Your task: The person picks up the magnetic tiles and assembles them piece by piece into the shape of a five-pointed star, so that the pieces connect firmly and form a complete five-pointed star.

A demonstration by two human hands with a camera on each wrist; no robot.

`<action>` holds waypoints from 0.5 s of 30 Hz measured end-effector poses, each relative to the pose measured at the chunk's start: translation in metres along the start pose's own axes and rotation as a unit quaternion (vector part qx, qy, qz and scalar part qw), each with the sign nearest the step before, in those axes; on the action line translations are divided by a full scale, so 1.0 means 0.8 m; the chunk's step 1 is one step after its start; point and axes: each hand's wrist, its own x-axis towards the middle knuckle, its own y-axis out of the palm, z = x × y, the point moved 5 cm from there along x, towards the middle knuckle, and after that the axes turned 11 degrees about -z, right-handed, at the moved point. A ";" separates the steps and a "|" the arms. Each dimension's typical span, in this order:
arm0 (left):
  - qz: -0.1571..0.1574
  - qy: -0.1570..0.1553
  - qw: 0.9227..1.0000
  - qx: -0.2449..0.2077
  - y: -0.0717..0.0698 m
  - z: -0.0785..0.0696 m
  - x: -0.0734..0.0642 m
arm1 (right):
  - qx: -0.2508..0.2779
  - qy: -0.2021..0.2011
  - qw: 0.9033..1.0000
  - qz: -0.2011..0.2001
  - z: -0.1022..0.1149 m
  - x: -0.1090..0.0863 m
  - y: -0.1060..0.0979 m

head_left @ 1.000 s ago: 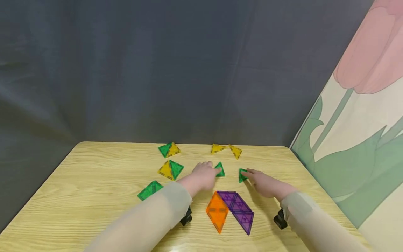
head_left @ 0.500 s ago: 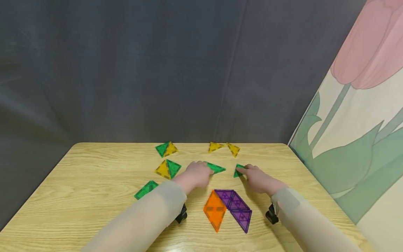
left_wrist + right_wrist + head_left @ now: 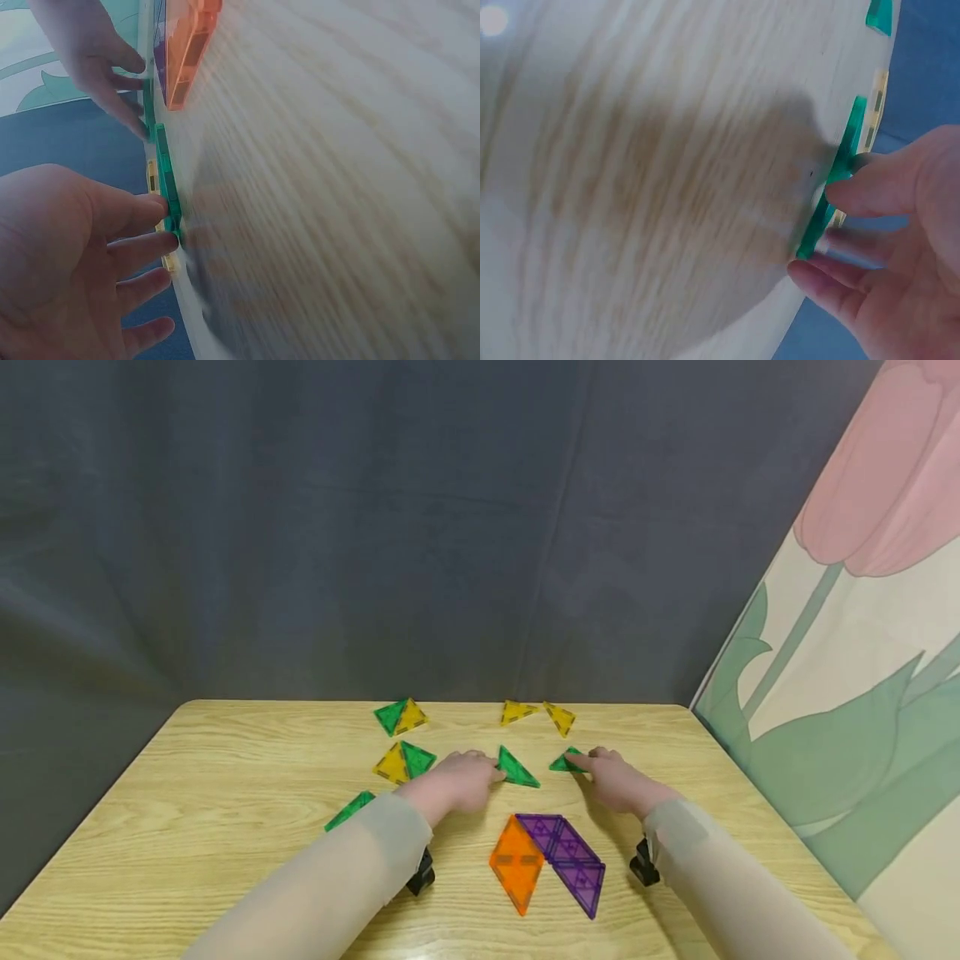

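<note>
In the head view, my left hand [image 3: 463, 781] pinches the left side of a green triangular magnetic tile [image 3: 517, 770] with thumb and index finger. The left wrist view has the tile [image 3: 166, 169] edge-on, low at the tabletop, the other fingers spread. To the right, my right hand [image 3: 617, 781] holds a second green triangular magnetic tile [image 3: 564, 762], its thumb on the near side. Part of that tile hides under the fingers; the right wrist view shows it [image 3: 847, 142] low over the wood. A gap separates the two tiles.
Nearer lie an orange diamond of tiles [image 3: 517, 864] and a purple strip of tiles [image 3: 573, 858]. Two yellow triangles [image 3: 516, 712] rest behind the hands. Green-and-yellow pairs [image 3: 401, 717] and a green piece [image 3: 348, 810] are at the left. A dark curtain [image 3: 375, 543] hangs behind the table [image 3: 187, 827].
The left green tile has turned under my left hand, its point now toward the lower right. My right hand's tile has turned as well. The other tiles have kept their places.
</note>
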 end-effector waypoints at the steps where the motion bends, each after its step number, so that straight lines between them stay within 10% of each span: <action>1: 0.001 -0.001 1.000 -0.001 0.001 0.000 0.000 | -0.001 -0.001 1.000 0.000 0.002 0.001 0.001; 15: 0.004 0.004 1.000 -0.017 0.005 0.002 -0.002 | 0.027 0.041 0.998 0.032 0.062 0.039 0.021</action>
